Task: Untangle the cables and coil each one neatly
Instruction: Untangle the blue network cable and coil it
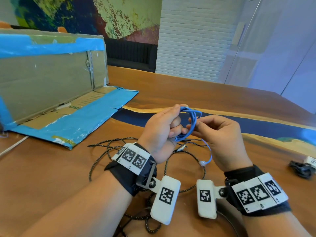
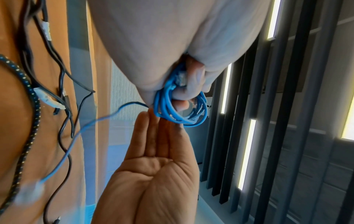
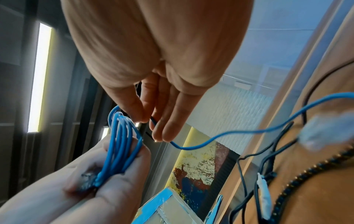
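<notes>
Your left hand (image 1: 159,129) grips the blue cable (image 1: 191,120), several loops bunched in curled fingers and held above the table (image 1: 188,93). In the left wrist view the coil (image 2: 180,106) hangs round your fingers, with one clear plug tucked against the palm.

Your right hand (image 1: 220,135) pinches the free run of the same cable between thumb and fingertips (image 3: 159,133), just beside the coil. The other fingers are loosely extended, not gripping. From the pinch the loose tail (image 1: 209,154) drops below your right hand and ends in a clear plug (image 1: 202,163), hanging just over the table; the plug is blurred in both wrist views.

Under your hands on the table lie a black braided cable (image 1: 95,165) in wide loops and thin black cables (image 1: 193,142) crossing each other, still tangled, one with a white connector (image 1: 181,147).

A taped cardboard box (image 1: 51,79) stands far left. A bundled black cable (image 1: 301,169) lies at the right edge, well apart from the rest.
</notes>
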`<state>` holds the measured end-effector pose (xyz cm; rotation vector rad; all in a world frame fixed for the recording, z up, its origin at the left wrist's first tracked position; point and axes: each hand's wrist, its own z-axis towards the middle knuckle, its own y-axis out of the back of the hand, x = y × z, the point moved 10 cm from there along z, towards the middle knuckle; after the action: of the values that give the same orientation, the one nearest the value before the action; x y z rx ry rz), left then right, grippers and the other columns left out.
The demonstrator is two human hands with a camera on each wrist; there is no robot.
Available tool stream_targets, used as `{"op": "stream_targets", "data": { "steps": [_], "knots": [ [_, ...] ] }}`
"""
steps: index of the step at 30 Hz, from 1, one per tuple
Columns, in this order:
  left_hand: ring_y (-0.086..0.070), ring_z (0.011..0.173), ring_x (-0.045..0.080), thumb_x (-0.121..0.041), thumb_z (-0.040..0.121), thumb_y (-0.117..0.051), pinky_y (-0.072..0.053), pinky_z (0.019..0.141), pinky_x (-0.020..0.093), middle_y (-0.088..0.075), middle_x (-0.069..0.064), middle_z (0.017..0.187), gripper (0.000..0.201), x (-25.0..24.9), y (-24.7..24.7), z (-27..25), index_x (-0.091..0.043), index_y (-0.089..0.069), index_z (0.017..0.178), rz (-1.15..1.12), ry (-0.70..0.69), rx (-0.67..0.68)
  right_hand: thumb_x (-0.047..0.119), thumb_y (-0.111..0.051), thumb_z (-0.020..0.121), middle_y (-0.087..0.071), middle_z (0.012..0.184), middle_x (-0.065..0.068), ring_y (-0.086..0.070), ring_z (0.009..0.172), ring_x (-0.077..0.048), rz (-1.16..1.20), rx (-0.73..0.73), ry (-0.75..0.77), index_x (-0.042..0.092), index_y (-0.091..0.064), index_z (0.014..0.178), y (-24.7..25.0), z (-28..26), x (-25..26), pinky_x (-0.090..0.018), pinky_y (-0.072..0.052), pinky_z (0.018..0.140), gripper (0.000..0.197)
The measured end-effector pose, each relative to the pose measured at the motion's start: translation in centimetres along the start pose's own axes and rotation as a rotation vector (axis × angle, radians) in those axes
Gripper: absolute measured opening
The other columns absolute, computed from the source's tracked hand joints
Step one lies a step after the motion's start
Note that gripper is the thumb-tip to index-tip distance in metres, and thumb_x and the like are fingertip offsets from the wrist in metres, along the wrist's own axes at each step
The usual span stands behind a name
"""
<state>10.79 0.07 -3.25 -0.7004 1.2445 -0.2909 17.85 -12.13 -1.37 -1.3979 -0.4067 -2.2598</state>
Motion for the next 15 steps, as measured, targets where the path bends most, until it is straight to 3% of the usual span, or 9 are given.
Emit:
{"op": "stream_targets", "data": {
  "steps": [4,9,12,15],
  "knots": [
    [-0.023,0.046,0.010,-0.023,0.111,-0.040,-0.039,0.063,0.027,-0.022,-0.006,0.056,0.028,0.2,0.0,0.0,-0.009,-0.064,0.113,0.007,0.001,-0.004,0.007,-0.069,0.094,-0.077,0.087,-0.021,-0.076,0.078,-0.032,0.154,-0.073,-0.112,0.002,-0.062,0.092,0.0,-0.2,-1.1,-0.041,-0.064,0.075,0.009],
    [-0.025,0.046,0.010,-0.020,0.110,-0.040,-0.041,0.060,0.027,-0.022,-0.004,0.057,0.028,0.2,0.0,0.0,-0.007,-0.065,0.113,0.075,-0.026,-0.005,0.004,-0.066,0.095,-0.076,0.080,-0.015,-0.074,0.073,-0.025,0.219,-0.040,-0.237,0.000,-0.068,0.097,-1.6,-0.6,-3.3,-0.037,-0.062,0.070,0.005],
    [-0.024,0.047,0.012,-0.020,0.110,-0.040,-0.042,0.061,0.027,-0.024,-0.003,0.056,0.029,-0.1,0.3,0.2,-0.008,-0.067,0.112,0.147,-0.074,-0.036,0.006,-0.062,0.097,-0.075,0.087,-0.019,-0.074,0.082,-0.028,0.291,0.017,-0.268,-0.003,-0.070,0.099,-2.2,-0.7,-3.6,-0.038,-0.063,0.077,0.011],
    [-0.023,0.052,0.014,-0.022,0.110,-0.042,-0.042,0.066,0.030,-0.025,-0.002,0.058,0.028,-0.6,0.8,0.2,-0.011,-0.068,0.111,0.234,-0.124,-0.083,0.010,-0.054,0.100,-0.073,0.099,-0.026,-0.071,0.095,-0.033,0.373,0.073,-0.281,-0.006,-0.072,0.102,-2.7,-0.9,-3.6,-0.044,-0.059,0.093,0.024]
  ]
}}
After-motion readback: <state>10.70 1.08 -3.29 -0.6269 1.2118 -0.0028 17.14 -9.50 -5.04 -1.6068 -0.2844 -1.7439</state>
